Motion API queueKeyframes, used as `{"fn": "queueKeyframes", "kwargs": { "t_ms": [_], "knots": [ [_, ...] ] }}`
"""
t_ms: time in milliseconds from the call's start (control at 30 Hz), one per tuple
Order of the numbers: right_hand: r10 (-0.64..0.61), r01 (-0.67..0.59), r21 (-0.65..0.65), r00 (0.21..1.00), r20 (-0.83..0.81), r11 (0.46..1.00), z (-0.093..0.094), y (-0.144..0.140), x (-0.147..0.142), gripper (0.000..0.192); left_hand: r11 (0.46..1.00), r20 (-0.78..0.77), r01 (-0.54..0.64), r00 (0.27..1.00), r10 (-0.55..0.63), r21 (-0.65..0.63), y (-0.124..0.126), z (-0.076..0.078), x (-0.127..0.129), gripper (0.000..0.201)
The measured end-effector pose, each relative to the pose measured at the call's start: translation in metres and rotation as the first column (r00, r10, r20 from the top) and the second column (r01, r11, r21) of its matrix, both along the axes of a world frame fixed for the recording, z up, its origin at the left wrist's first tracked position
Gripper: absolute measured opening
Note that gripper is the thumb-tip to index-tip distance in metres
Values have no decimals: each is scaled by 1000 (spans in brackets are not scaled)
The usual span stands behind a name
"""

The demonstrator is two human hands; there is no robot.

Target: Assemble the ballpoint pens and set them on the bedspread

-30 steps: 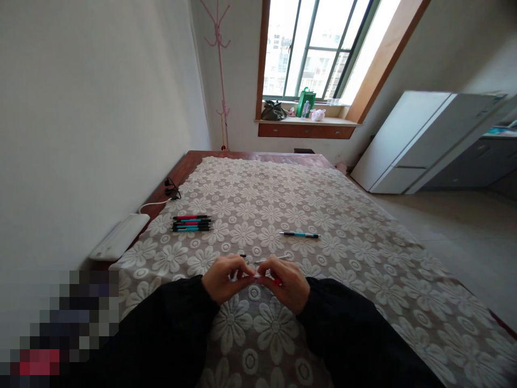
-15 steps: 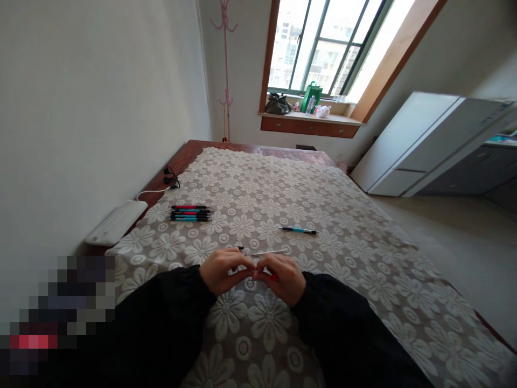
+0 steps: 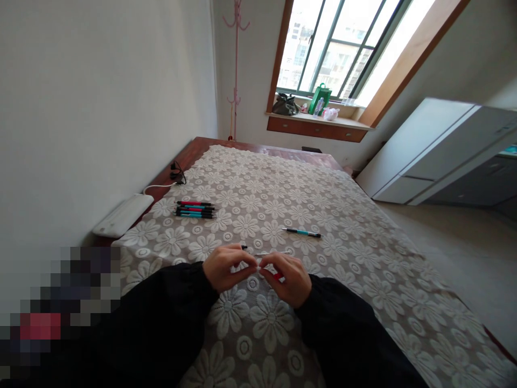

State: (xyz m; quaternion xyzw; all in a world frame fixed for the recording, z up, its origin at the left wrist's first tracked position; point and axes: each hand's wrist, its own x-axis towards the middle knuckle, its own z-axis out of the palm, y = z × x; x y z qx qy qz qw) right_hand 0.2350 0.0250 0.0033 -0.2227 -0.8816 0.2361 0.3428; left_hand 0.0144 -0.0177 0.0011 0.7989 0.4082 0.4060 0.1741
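Right hand (image 3: pixel 294 276) grasps red piece (image 3: pixel 278 275); left hand (image 3: pixel 224 268) grip, can't tell. White rod (image 3: pixel 286 252) lies crosswise beyond, nearer right.

Long, loose black sleeves (image 3: pixel 169 310) cover both arms

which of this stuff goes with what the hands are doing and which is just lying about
Likely part of the job:
red part in the right hand
black tip by the left hand
thin rod beyond the hands
lone pen
pen bundle

Seemingly just about:
white box
black cable
green bag
dark bag
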Motion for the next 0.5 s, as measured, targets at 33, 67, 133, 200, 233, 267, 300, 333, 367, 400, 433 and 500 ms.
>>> {"fn": "queueKeyframes", "kwargs": {
  "t_ms": [33, 67, 133, 200, 233, 267, 300, 333, 367, 400, 433, 500],
  "knots": [
    [5, -5, 6, 1000, 2, 1000, -1, 1, 0, 2, 1000, 2, 3, 1000, -3, 0, 0, -1, 0, 9],
    [15, -15, 15, 1000, 8, 1000, -2, 2, 0, 2, 1000, 6, 2, 1000, -2, 2, 0, -1, -1, 11],
    [30, -31, 30, 999, 20, 999, -5, 3, 1, 2, 1000, 16, -12, 1000, 12, -2, 0, -2, -1, 13],
    [28, -29, 37, 999, 28, 999, -6, 4, 1, 3, 1000, 28, -28, 999, 28, -7, 0, -1, 0, 15],
    [22, -23, 38, 999, 30, 999, -6, 4, 2, 3, 999, 30, -34, 999, 34, -7, 0, 0, 0, 15],
    [17, -19, 39, 999, 32, 999, -5, 4, 2, 4, 999, 31, -37, 999, 38, -3, 0, 1, 1, 15],
    [15, -16, 40, 999, 36, 999, -4, 4, 1, 4, 999, 31, -38, 999, 37, 5, 0, 1, 1, 14],
    [14, -15, 41, 999, 39, 999, -4, 3, 1, 4, 999, 31, -34, 999, 34, 14, -1, 2, 1, 14],
    [13, -14, 41, 999, 41, 999, -3, 3, 1, 5, 999, 31, -31, 999, 31, 19, -1, 2, 1, 13],
    [12, -14, 43, 999, 43, 999, -2, 2, 1, 6, 999, 33, -31, 999, 30, 23, -1, 2, 2, 12],
    [12, -14, 45, 999, 45, 999, -1, 2, 1, 8, 999, 33, -29, 999, 28, 27, -1, 2, 2, 12],
    [13, -15, 49, 999, 51, 999, 0, 2, 1, 10, 999, 29, -25, 999, 24, 37, -1, 2, 2, 11]
  ]
}}
